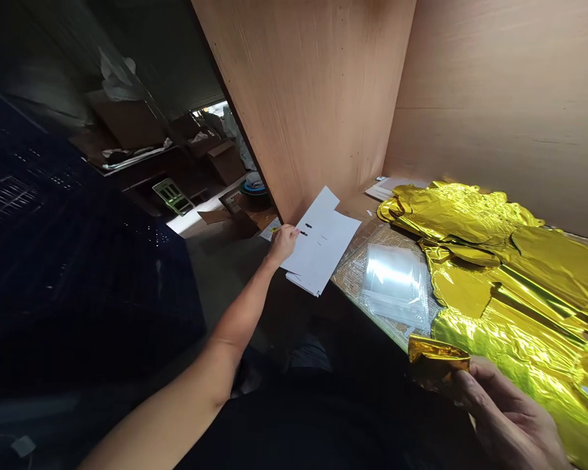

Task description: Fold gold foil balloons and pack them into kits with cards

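The left hand (283, 243) lies on the near edge of a loose stack of white paper sheets (321, 241), printed with small dark marks. Its grip is curled down onto the sheets, but whether they are pinched or only touched cannot be told. The right hand (509, 411) is at the lower right, its grip closed around a folded piece of gold foil (436, 362), held up just off the worktop's near edge.

Flattened gold foil balloons (490, 287) cover the right end of the worktop (357, 205), overhanging its near edge. Between them and the paper lies a stack of clear plastic bags (394, 284) on a crinkled clear plastic sheet (351, 274). A few more papers (387, 189) sit in the far corner, against the plywood panels (298, 85) that wall the worktop. Beyond the panel's end, in shadow, stand cardboard boxes (225, 163) and a green plastic stool (173, 196).
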{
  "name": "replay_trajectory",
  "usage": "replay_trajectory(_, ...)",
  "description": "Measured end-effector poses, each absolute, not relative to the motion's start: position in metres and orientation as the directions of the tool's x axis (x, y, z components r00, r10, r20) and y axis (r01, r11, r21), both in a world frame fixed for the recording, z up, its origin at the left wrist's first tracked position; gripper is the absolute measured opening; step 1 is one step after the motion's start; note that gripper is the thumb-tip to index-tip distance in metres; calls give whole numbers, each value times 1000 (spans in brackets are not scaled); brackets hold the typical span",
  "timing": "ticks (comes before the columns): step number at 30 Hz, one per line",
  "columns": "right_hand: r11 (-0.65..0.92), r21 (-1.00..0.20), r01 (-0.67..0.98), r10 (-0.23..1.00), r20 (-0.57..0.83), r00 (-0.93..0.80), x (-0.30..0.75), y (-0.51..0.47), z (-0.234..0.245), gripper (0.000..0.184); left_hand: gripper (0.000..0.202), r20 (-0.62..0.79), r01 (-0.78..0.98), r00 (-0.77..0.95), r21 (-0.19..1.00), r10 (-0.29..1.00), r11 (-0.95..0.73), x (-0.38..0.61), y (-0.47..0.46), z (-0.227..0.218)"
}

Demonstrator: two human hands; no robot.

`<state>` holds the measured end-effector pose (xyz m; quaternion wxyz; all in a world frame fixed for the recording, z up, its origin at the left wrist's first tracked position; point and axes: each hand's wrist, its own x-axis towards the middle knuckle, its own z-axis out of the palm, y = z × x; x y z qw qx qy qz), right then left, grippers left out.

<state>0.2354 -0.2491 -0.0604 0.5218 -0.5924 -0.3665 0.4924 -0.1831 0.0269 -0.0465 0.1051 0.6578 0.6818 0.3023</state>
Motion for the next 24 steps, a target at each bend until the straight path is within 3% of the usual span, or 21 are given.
replay_trajectory(2,-168,-964,-206,945,-217,245,225,-243,-57,32,45,273,659,-191,747,943,-83,-165,9,-40)
replay_trajectory(4,-96,-951,-294,949,-177,261,207,-233,-53,27,48,174,251,-214,961,961,-118,-127,-19,-41)
replay_trajectory(5,-49,-952,-302,954,-134,268,198,-226,-50,25,48,107,26,-157,994,982,-104,-102,-37,-44)
replay_trajectory(7,47,-967,-249,956,-29,292,183,-212,-45,25,49,6,-300,12,954,1000,-2,-50,-78,-52)
replay_trajectory(10,7,-998,-58,961,-9,278,181,-201,-38,30,55,-102,-453,321,856,942,247,2,-130,-61)
replay_trajectory(13,-99,-984,148,965,-59,255,198,-210,-32,33,66,-204,-412,647,716,734,563,15,-141,-65)
replay_trajectory(16,-162,-918,362,970,-82,227,217,-225,-31,30,58,-254,-281,796,649,550,707,18,-122,-73)
replay_trajectory(20,-211,-735,644,968,-68,240,229,-233,-34,24,47,-298,-56,809,818,506,572,34,-107,-79)
replay_trajectory(22,-198,-678,708,975,-62,213,232,-234,-33,19,50,-287,106,850,915,442,390,42,-111,-74)
replay_trajectory(24,-187,-701,689,981,-100,164,235,-237,-29,18,53,-278,209,887,954,369,215,47,-117,-68)
